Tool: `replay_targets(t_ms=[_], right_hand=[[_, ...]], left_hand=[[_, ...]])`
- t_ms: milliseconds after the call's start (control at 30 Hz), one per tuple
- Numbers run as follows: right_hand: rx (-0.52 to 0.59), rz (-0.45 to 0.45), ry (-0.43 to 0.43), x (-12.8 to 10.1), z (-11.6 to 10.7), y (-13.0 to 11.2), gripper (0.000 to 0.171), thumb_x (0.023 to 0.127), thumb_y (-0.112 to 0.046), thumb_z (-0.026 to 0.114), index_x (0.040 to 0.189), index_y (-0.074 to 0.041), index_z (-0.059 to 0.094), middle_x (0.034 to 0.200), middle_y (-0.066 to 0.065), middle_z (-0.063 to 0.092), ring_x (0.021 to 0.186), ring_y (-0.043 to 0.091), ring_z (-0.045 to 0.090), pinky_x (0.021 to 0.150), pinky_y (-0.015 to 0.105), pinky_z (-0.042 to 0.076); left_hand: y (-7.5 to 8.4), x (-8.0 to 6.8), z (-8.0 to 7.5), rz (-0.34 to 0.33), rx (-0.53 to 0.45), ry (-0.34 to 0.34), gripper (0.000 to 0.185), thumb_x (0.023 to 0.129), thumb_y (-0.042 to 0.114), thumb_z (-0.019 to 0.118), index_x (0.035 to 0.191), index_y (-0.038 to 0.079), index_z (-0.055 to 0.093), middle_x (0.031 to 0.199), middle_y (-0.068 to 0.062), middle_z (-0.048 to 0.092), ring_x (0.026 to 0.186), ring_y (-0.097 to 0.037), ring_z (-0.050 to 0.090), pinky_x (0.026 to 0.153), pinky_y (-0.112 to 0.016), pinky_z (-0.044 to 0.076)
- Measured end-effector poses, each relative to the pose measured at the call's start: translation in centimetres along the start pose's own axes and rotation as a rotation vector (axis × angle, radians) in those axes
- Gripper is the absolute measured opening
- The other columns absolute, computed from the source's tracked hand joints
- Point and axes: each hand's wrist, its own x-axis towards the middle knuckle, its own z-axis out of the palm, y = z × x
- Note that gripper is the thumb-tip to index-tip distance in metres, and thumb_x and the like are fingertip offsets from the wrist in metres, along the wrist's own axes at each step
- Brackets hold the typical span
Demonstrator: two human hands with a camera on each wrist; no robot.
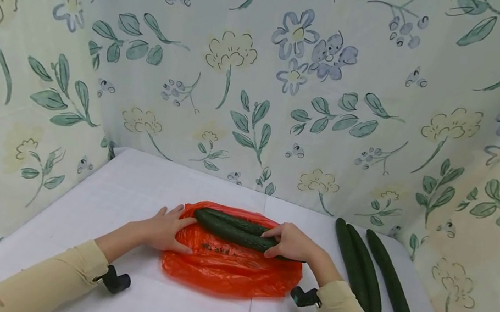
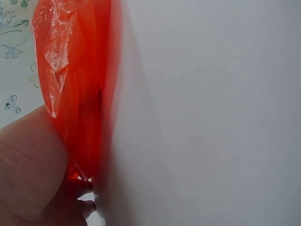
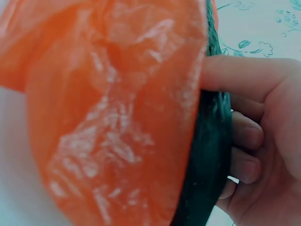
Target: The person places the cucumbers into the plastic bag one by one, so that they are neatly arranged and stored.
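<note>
An orange plastic bag (image 1: 229, 272) lies flat on the white table (image 1: 134, 186). Two dark green cucumbers lie on top of it, side by side. My right hand (image 1: 288, 244) grips the right end of the nearer cucumber (image 1: 229, 232); the other cucumber (image 1: 233, 221) lies just behind it. In the right wrist view the thumb is over the cucumber (image 3: 207, 155) and the fingers (image 3: 247, 136) curl under it, against the bag (image 3: 117, 117). My left hand (image 1: 165, 230) rests flat on the bag's left end, fingertips near the cucumbers' left ends. The left wrist view shows my palm (image 2: 28, 165) against the bag (image 2: 75, 70).
Three more long cucumbers (image 1: 362, 270) lie side by side on the table to the right of the bag. A floral cloth (image 1: 265, 69) hangs behind and along both sides of the table. Bare white tabletop (image 2: 211, 117) lies in front of the bag.
</note>
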Motion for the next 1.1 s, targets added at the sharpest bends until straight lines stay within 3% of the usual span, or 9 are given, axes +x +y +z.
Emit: replay_targets(t_ms=[200,367,700,833,1100], right_hand=[[-0.063,0.025,0.013,0.3,0.7,0.5,0.037,0.081,-0.022,0.085,0.117,-0.02,0.077,0.113,-0.002,0.071,0.094,0.017,0.055,0.082,0.035,0.052],[-0.066,0.019,0.019,0.3,0.9,0.6,0.037,0.082,-0.021,0.085,0.117,-0.019,0.077,0.104,-0.003,0.071,0.09,0.018,0.054,0.076,0.034,0.048],[-0.066,0.006,0.044,0.2,0.8,0.5,0.035,0.082,-0.019,0.084,0.117,-0.018,0.077,0.116,-0.001,0.072,0.097,0.017,0.057,0.091,0.041,0.054],[-0.073,0.002,0.046,0.2,0.8,0.4,0.036,0.083,-0.018,0.083,0.118,-0.018,0.076,0.118,-0.001,0.072,0.098,0.017,0.057,0.093,0.042,0.053],[-0.104,0.035,0.048,0.2,0.6,-0.5,0.04,0.084,-0.015,0.082,0.122,-0.02,0.074,0.122,0.0,0.071,0.102,0.017,0.061,0.1,0.047,0.053]], left_hand=[[0.1,0.0,-0.3,-0.022,-0.021,-0.034,0.097,0.077,0.071,0.071,0.154,0.021,0.042,0.164,-0.018,0.028,0.155,-0.04,0.01,0.12,-0.069,0.008],[0.2,-0.1,-0.5,-0.022,-0.058,-0.015,0.093,0.077,0.065,0.076,0.152,0.018,0.045,0.163,-0.02,0.029,0.154,-0.042,0.014,0.119,-0.07,0.012],[0.5,-0.3,-0.4,-0.066,-0.069,0.087,0.1,0.073,0.062,0.081,0.151,0.012,0.043,0.156,-0.022,0.037,0.141,-0.045,0.04,0.109,-0.068,0.037],[0.3,-0.3,-0.2,-0.068,-0.047,0.12,0.106,0.071,0.064,0.082,0.152,0.008,0.041,0.153,-0.02,0.042,0.139,-0.04,0.044,0.113,-0.065,0.034],[0.4,-0.3,-0.3,-0.066,-0.067,0.113,0.115,0.069,0.066,0.082,0.155,0.009,0.032,0.155,-0.019,0.041,0.144,-0.039,0.039,0.118,-0.067,0.023]])
